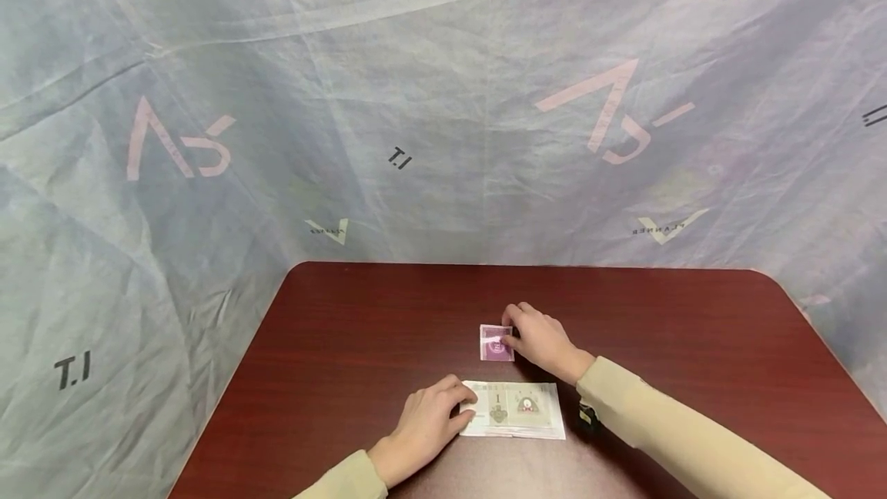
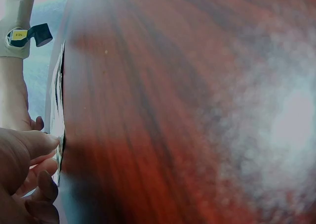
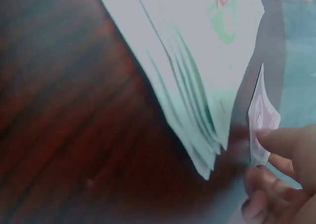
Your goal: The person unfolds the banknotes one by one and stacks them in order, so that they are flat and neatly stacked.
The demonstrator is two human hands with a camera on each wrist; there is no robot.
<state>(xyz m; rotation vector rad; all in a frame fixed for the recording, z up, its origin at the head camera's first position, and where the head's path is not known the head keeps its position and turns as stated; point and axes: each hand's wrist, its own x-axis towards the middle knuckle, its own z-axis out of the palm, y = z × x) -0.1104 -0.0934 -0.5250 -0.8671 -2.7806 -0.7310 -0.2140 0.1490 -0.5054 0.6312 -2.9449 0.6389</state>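
Observation:
A stack of pale, banknote-like paper slips (image 1: 527, 410) lies lengthwise on the table, the top one printed with a "1" and a small figure. My left hand (image 1: 431, 416) grips its left end between thumb and fingers. Behind the stack is a small purple, white-edged paper square (image 1: 493, 348) with a round mark. My right hand (image 1: 543, 341) pinches its right edge, thumb on the near side. In the right wrist view the square (image 3: 264, 115) is slightly bent at the fingertips, while the stack (image 3: 197, 75) shows several loose, fanned layers at one end.
The dark red wooden table (image 1: 360, 314) has rounded far corners. A grey printed cloth (image 1: 443, 98) hangs behind it and at both sides. A black strap with a yellow-labelled device (image 1: 587, 414) sits at the right sleeve's cuff.

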